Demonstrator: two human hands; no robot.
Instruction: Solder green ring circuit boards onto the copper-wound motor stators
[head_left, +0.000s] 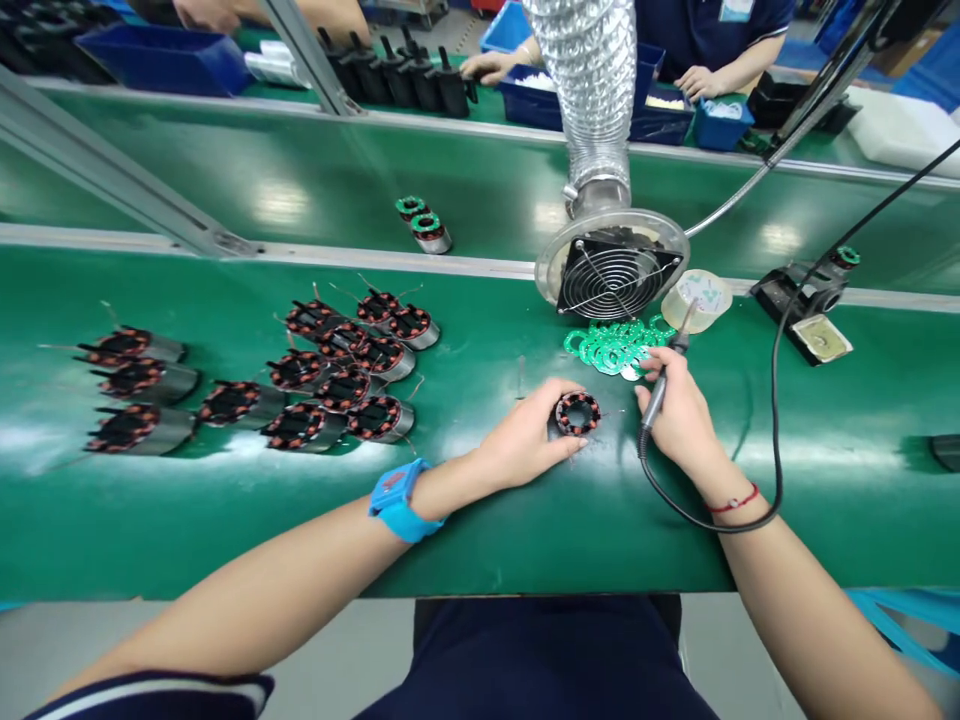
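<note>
My left hand (pixel 529 435) is closed round a motor stator (pixel 577 413) with copper windings, thumb on its near side and fingers on the far side. The stator stands on the green bench, its ring of coils facing up. In my right hand (pixel 679 410) is a soldering iron (pixel 655 398), held like a pen with its tip pointing up and away. The fingers of that hand are at the edge of a pile of green ring-shaped circuit boards (pixel 611 347). Whether they also touch a board I cannot tell.
Several wound stators (pixel 345 385) stand at the left. A fume extractor (pixel 615 275) hangs above the boards, near a tape roll (pixel 697 300). An iron stand with sponge (pixel 823 338) is at the right. The iron's cable (pixel 776 400) loops over my right wrist. Co-workers' hands (pixel 699 82) are beyond.
</note>
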